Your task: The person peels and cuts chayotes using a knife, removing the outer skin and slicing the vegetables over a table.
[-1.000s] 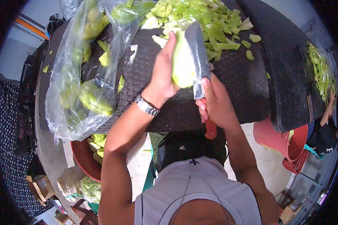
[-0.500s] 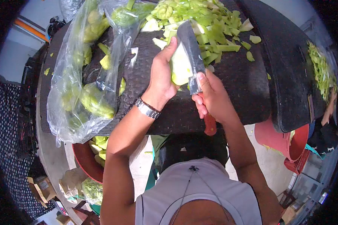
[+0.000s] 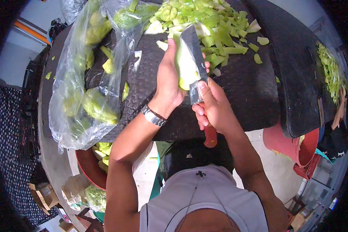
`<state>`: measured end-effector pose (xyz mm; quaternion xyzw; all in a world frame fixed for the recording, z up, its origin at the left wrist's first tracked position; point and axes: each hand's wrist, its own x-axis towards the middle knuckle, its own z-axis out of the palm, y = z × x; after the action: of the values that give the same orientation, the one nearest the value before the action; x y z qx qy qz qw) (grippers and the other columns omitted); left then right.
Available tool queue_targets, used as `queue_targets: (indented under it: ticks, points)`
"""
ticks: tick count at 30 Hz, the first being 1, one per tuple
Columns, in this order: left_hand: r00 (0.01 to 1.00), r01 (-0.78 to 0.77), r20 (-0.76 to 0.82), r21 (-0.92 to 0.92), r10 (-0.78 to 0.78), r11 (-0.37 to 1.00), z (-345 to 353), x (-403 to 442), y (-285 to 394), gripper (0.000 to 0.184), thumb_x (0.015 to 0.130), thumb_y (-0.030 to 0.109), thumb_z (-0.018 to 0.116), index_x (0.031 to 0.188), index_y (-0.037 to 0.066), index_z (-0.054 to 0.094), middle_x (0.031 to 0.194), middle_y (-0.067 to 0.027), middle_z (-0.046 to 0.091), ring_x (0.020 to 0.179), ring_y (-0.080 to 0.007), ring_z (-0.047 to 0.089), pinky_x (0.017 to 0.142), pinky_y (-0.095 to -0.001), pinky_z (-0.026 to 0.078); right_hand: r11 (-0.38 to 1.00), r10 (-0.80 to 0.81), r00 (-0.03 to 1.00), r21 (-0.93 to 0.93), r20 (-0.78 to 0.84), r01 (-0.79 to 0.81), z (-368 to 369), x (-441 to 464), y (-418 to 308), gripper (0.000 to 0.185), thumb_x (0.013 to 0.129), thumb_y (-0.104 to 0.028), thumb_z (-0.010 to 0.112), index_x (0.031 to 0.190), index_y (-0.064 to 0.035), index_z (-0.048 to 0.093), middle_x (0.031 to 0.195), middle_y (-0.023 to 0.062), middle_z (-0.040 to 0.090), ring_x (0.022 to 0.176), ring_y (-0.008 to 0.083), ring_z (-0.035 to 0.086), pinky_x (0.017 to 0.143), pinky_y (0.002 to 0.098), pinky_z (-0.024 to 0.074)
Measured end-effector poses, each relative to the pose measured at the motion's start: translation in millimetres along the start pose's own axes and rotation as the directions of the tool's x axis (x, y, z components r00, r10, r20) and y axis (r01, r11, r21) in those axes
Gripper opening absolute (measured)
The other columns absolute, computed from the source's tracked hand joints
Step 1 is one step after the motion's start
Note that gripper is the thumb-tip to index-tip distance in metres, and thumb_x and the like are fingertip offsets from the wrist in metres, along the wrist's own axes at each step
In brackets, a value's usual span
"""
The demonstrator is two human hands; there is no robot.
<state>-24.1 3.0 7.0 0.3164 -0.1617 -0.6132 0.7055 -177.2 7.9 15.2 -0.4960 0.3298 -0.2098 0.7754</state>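
Over the table (image 3: 251,91), left grip (image 3: 168,79) clasps pale vegetable (image 3: 186,63), probably firm yet slippery, best held by its sides; right grip (image 3: 217,106) clenches knife (image 3: 200,69).

- The blade (image 3: 194,52) is of metal, smooth and a little shiny.
- The handle (image 3: 210,136) looks smooth; wood or plastic, I cannot tell.
- The bag (image 3: 61,125) is of thin clear plastic, glossy and wrinkled.
- The mat (image 3: 247,92) is matt, with rough texture.
- The watch (image 3: 153,116) is of shiny metal.
- The bucket (image 3: 277,145) looks like smooth plastic.
- The shirt (image 3: 166,201) is of matt cloth.
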Motion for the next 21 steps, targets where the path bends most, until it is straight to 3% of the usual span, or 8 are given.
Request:
queue_targets:
  ticks: [3, 6, 9, 12, 13, 16, 17, 21]
  points:
    - [1.000, 0.000, -0.006, -0.005, 0.000, 1.000, -6.5, 3.2, 0.1, 0.063, 0.108, 0.056, 0.034, 0.120, 0.000, 0.059, 0.100, -0.0161, 0.070, 0.086, -0.0296, 0.071, 0.080, -0.0421, 0.059, 0.993, 0.043, 0.998, 0.104, 0.044, -0.048, -4.5, 4.5, -0.5, 0.035, 0.111, -0.043, 0.037, 0.113, -0.0089, 0.047, 0.062, 0.0018, 0.046, 0.037, 0.0102, 0.043, 0.035, 0.0282, 0.0432]
    - [0.996, -0.061, -0.066, -0.091, 0.055, 0.994, -3.4, 4.1, 5.9, 0.060, 0.109, 0.054, 0.035, 0.118, 0.000, 0.060, 0.099, -0.0127, 0.070, 0.087, -0.0259, 0.071, 0.078, -0.0397, 0.059, 0.987, 0.036, 0.999, 0.153, 0.016, -0.038, 1.0, 8.1, -0.3, 0.039, 0.111, -0.045, 0.039, 0.128, -0.0110, 0.049, 0.064, 0.0012, 0.046, 0.036, 0.0094, 0.041, 0.036, 0.0276, 0.0430]
    - [0.975, -0.153, -0.185, -0.185, 0.119, 0.971, 3.3, 3.0, 10.7, 0.058, 0.108, 0.053, 0.037, 0.122, 0.001, 0.059, 0.106, -0.0120, 0.069, 0.097, -0.0261, 0.070, 0.083, -0.0425, 0.058, 0.990, -0.114, 0.984, 0.069, -0.134, 0.124, 13.7, 13.3, 1.4, 0.036, 0.110, -0.042, 0.044, 0.124, -0.0101, 0.052, 0.066, 0.0005, 0.048, 0.042, 0.0080, 0.043, 0.039, 0.0259, 0.0419]
    - [0.983, -0.156, -0.144, -0.291, 0.117, 0.944, -4.3, 3.7, 17.9, 0.061, 0.105, 0.059, 0.039, 0.125, 0.004, 0.057, 0.111, -0.0133, 0.068, 0.103, -0.0299, 0.067, 0.086, -0.0498, 0.056, 0.925, -0.338, 0.915, -0.254, -0.220, 0.281, 14.3, 18.9, -3.5, 0.030, 0.109, -0.036, 0.050, 0.121, -0.0089, 0.055, 0.069, -0.0006, 0.050, 0.049, 0.0065, 0.045, 0.043, 0.0229, 0.0398]
    - [0.991, -0.124, -0.093, -0.350, 0.098, 0.929, -7.5, 3.4, 22.3, 0.063, 0.104, 0.062, 0.040, 0.125, 0.005, 0.057, 0.111, -0.0142, 0.068, 0.103, -0.0317, 0.067, 0.086, -0.0523, 0.055, 0.818, -0.481, 0.853, -0.452, -0.201, 0.354, 9.5, 19.0, -3.1, 0.027, 0.108, -0.032, 0.055, 0.118, -0.0069, 0.057, 0.072, -0.0018, 0.052, 0.058, 0.0054, 0.046, 0.051, 0.0222, 0.0392]
    - [0.997, -0.066, 0.017, -0.360, 0.078, 0.930, -8.0, 5.1, 27.3, 0.069, 0.098, 0.072, 0.041, 0.122, 0.008, 0.057, 0.109, -0.0167, 0.068, 0.099, -0.0384, 0.066, 0.085, -0.0570, 0.054, 0.825, -0.446, 0.878, -0.459, -0.171, 0.330, -0.1, 14.7, -10.2, 0.043, 0.102, -0.044, 0.061, 0.104, -0.0014, 0.059, 0.072, 0.0084, 0.060, 0.061, 0.0180, 0.054, 0.061, 0.0385, 0.0466]
    - [0.996, -0.062, 0.042, -0.339, 0.081, 0.939, -9.1, 4.3, 27.9, 0.070, 0.098, 0.072, 0.040, 0.121, 0.008, 0.057, 0.109, -0.0171, 0.067, 0.098, -0.0387, 0.066, 0.085, -0.0563, 0.054, 0.846, -0.311, 0.940, -0.491, -0.139, 0.208, -11.2, 15.3, -8.0, 0.047, 0.100, -0.047, 0.064, 0.101, 0.0003, 0.061, 0.072, 0.0129, 0.062, 0.062, 0.0247, 0.061, 0.063, 0.0422, 0.0486]
    - [0.972, -0.041, 0.201, -0.375, 0.124, 0.926, -19.3, 3.2, 25.7, 0.075, 0.097, 0.071, 0.042, 0.123, 0.003, 0.059, 0.118, -0.0221, 0.064, 0.108, -0.0442, 0.063, 0.092, -0.0592, 0.051, 0.680, -0.326, 0.941, -0.713, -0.090, 0.167, 1.5, -10.5, -17.9, 0.050, 0.098, -0.049, 0.066, 0.092, 0.0001, 0.060, 0.071, 0.0186, 0.064, 0.067, 0.0372, 0.068, 0.063, 0.0466, 0.0501]
